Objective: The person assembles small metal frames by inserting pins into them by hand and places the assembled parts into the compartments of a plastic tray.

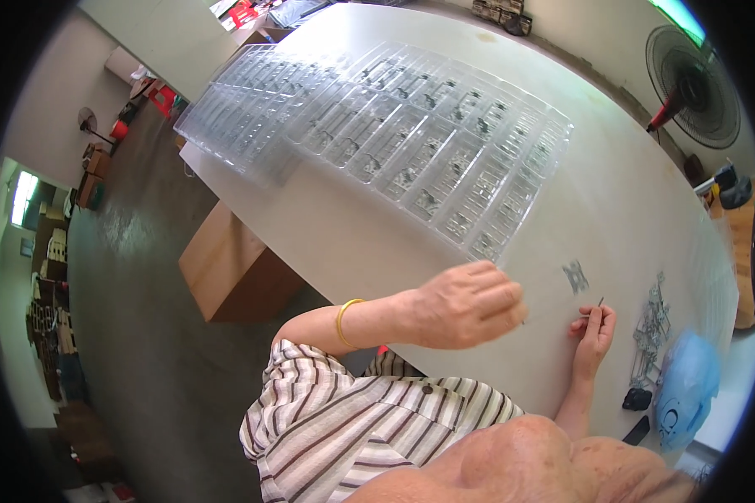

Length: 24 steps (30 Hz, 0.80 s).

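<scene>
My left hand [470, 306], with a yellow bangle on its wrist, is over the near part of the table, its fingers curled closed. A tiny dark tip shows at its fingertips, but what it holds is too small to make out. To its right, my right hand [594, 329] pinches a thin dark metal piece [601, 301] between thumb and fingers. Just beyond that hand lies a small cluster of metal parts [575, 277]. A clear plastic tray [445, 220] stretches behind my left hand, its compartments filled with small shiny metal parts.
Another clear compartment tray [218, 159] lies at the table's far left. On the right are a pile of metal parts [651, 329], a small black object [637, 398] and a blue plastic bag [688, 387]. A cardboard box [231, 264] stands below the left edge; a fan [692, 84] is beyond.
</scene>
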Motion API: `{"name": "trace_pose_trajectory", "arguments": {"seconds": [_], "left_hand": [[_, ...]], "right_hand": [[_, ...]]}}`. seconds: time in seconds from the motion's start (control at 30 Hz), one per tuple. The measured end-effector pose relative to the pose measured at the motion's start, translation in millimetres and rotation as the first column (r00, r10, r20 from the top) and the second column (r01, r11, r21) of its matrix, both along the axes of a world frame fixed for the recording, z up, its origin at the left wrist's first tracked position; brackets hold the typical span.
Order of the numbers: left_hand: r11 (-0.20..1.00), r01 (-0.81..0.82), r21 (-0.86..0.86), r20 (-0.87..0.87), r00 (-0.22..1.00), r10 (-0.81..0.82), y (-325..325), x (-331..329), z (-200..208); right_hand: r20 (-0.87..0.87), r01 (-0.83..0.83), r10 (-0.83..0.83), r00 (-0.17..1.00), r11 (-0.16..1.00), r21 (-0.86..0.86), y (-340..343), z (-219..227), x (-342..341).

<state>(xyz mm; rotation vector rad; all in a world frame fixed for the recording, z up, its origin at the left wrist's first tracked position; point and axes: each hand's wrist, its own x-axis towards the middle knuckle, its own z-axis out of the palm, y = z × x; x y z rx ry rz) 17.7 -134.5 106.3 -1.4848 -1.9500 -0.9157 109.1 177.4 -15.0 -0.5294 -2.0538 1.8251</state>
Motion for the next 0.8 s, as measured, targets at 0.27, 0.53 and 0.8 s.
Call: {"name": "trace_pose_trajectory", "arguments": {"seconds": [0.27, 0.53, 0.8], "left_hand": [[0.992, 0.118, -0.036, 0.036, 0.993, -0.116, -4.5, -1.2, 1.0], [0.961, -0.264, 0.084, 0.113, 0.961, 0.254, -31.9, -48.8, -0.2], [0.914, -0.395, -0.096, 0.121, 0.907, 0.404, -25.0, -60.8, -4.1]], "right_hand": [[0.051, 0.035, -0.038, 0.998, 0.998, 0.060, 5.7, 4.0, 5.7], [0.029, 0.062, -0.063, 0.998, 0.997, 0.052, -0.9, 7.1, 2.0], [0.039, 0.068, -0.069, 0.997, 0.997, 0.044, -3.0, 12.8, 4.9]]}}
